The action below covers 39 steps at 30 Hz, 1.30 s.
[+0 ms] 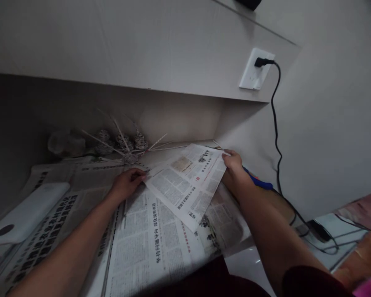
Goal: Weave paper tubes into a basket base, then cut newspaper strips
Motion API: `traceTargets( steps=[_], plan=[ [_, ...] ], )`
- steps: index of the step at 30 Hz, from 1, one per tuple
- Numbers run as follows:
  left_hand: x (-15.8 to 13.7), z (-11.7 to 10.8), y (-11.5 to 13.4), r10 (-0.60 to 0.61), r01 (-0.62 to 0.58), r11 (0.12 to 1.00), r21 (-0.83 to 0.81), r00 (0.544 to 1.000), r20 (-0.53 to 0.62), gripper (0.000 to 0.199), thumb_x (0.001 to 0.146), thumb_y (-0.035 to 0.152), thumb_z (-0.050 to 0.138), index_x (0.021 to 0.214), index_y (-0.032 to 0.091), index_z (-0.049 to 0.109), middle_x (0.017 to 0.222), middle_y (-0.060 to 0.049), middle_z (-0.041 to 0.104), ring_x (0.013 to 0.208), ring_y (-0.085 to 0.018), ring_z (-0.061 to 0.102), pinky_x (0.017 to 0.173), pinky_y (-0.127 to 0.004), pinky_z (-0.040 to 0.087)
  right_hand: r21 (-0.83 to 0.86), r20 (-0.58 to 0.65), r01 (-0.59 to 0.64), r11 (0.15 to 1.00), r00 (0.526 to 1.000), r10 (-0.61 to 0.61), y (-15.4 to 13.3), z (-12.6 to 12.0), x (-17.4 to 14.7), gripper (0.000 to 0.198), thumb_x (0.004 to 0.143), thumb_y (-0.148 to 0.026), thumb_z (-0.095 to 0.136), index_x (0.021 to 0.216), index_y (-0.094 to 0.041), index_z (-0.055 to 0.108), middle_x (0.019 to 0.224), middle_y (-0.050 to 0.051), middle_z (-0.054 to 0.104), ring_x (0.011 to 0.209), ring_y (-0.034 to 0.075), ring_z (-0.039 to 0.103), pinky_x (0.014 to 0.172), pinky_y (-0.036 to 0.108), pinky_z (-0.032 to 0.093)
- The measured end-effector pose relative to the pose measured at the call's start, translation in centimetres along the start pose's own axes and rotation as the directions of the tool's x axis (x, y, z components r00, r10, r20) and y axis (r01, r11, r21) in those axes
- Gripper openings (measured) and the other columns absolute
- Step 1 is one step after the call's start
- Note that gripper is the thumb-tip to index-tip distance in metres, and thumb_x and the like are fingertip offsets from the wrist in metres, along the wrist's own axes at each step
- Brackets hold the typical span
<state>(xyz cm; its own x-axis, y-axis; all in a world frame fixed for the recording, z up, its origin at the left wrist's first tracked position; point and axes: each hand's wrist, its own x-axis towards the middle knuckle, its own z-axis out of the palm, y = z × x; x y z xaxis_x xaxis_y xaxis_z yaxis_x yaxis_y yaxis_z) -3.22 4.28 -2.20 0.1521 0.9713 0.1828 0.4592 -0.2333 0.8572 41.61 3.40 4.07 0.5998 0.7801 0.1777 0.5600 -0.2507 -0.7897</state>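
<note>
A cut sheet of newspaper (185, 185) is held up at a slant between my two hands. My left hand (128, 183) pinches its left corner, fingertips closed on the edge. At the upper right edge, my right hand (235, 165) grips the sheet with the thumb on top; its other fingers are mostly hidden. Larger newspapers (160, 243) lie spread beneath it on the surface. Just behind my right wrist, part of a blue-handled tool (261, 181) shows.
Several cone-shaped coiled paper pieces (140, 141) and thin rolled paper sticks (120, 132) sit at the back of the recess. A long white slab with a dark round spot (34, 212) lies at left. A black cord (275, 123) hangs from the wall socket (256, 70) at right.
</note>
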Motion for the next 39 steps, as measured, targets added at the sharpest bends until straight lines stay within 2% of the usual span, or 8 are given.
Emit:
traceTargets(
  steps=[5,9,13,20,25,31,36,39],
  plan=[
    [-0.7,0.4,1.1,0.059,-0.065,0.976,0.207,0.998,0.035,0.064,0.063,0.054,0.074,0.117,0.019,0.068,0.102,-0.01,0.073,0.085,-0.027,0.067,0.081,-0.038,0.052,-0.145,-0.015,-0.057,0.988,0.998,0.055,-1.4,-1.8,1.7,0.036,0.078,-0.021,0.069,0.114,-0.015,0.069,0.078,0.005,0.074,0.064,0.018,0.068,0.064,0.027,0.055],
    [-1.1,0.6,1.9,0.076,-0.088,0.951,0.298,0.996,0.051,0.065,0.063,0.048,0.073,0.121,0.018,0.067,0.1,-0.01,0.073,0.084,-0.027,0.067,0.082,-0.038,0.052,-0.247,0.075,-0.039,0.968,0.995,0.059,-2.0,-2.9,2.4,0.015,0.072,-0.016,0.074,0.087,-0.014,0.073,0.057,0.0,0.065,0.053,0.015,0.063,0.057,0.025,0.051],
    [-0.9,0.6,1.7,0.106,-0.121,0.948,0.294,0.992,0.067,0.063,0.064,0.048,0.072,0.119,0.017,0.069,0.113,-0.013,0.07,0.099,-0.031,0.066,0.089,-0.04,0.051,-0.319,0.137,0.019,0.947,0.99,0.026,-2.6,-3.4,2.6,0.016,0.069,-0.013,0.075,0.085,-0.016,0.072,0.054,-0.002,0.063,0.051,0.014,0.06,0.055,0.024,0.049],
    [-0.6,0.8,0.9,0.13,-0.144,0.954,0.264,0.989,0.073,0.056,0.064,0.046,0.072,0.115,0.023,0.07,0.121,-0.011,0.069,0.114,-0.032,0.062,0.101,-0.042,0.046,-0.461,0.215,0.127,0.878,0.976,-0.029,-3.9,-3.1,3.4,0.018,0.062,-0.01,0.078,0.077,-0.017,0.071,0.069,0.003,0.07,0.072,0.019,0.067,0.065,0.026,0.05],
    [-0.6,0.8,0.8,0.148,-0.162,0.962,0.219,0.986,0.08,0.048,0.064,0.046,0.072,0.108,0.025,0.072,0.121,-0.01,0.069,0.108,-0.031,0.064,0.097,-0.042,0.049,-0.5,0.295,0.207,0.841,0.954,-0.059,-4.8,-2.4,3.9,0.02,0.06,-0.009,0.079,0.076,-0.019,0.073,0.075,0.003,0.073,0.081,0.021,0.068,0.071,0.026,0.05],
    [-0.4,0.8,0.4,0.192,-0.203,0.956,0.213,0.979,0.071,0.047,0.064,0.046,0.073,0.105,0.023,0.073,0.118,-0.012,0.071,0.111,-0.032,0.064,0.098,-0.043,0.048,-0.577,0.327,0.231,0.783,0.944,-0.037,-5.5,-1.4,4.0,0.015,0.066,-0.024,0.082,0.075,-0.018,0.072,0.083,0.009,0.074,0.093,0.027,0.069,0.08,0.031,0.051],
    [-0.3,0.9,0.4,0.175,-0.188,0.96,0.208,0.981,0.078,0.049,0.065,0.044,0.074,0.109,0.023,0.072,0.122,-0.013,0.069,0.113,-0.032,0.063,0.1,-0.044,0.047,-0.642,0.293,0.238,0.729,0.955,-0.053,-6.2,0.5,3.2,0.031,0.068,-0.032,0.081,0.094,-0.017,0.073,0.108,0.017,0.071,0.115,0.035,0.062,0.096,0.048,0.045],
    [-0.4,0.8,0.6,0.179,-0.193,0.96,0.202,0.98,0.083,0.051,0.065,0.042,0.074,0.111,0.021,0.072,0.124,-0.014,0.068,0.116,-0.033,0.062,0.102,-0.045,0.045,-0.633,0.337,0.289,0.718,0.938,-0.08,-7.1,1.3,2.6,0.027,0.068,-0.028,0.081,0.093,-0.018,0.074,0.106,0.015,0.073,0.111,0.033,0.064,0.095,0.044,0.047]
  ],
)
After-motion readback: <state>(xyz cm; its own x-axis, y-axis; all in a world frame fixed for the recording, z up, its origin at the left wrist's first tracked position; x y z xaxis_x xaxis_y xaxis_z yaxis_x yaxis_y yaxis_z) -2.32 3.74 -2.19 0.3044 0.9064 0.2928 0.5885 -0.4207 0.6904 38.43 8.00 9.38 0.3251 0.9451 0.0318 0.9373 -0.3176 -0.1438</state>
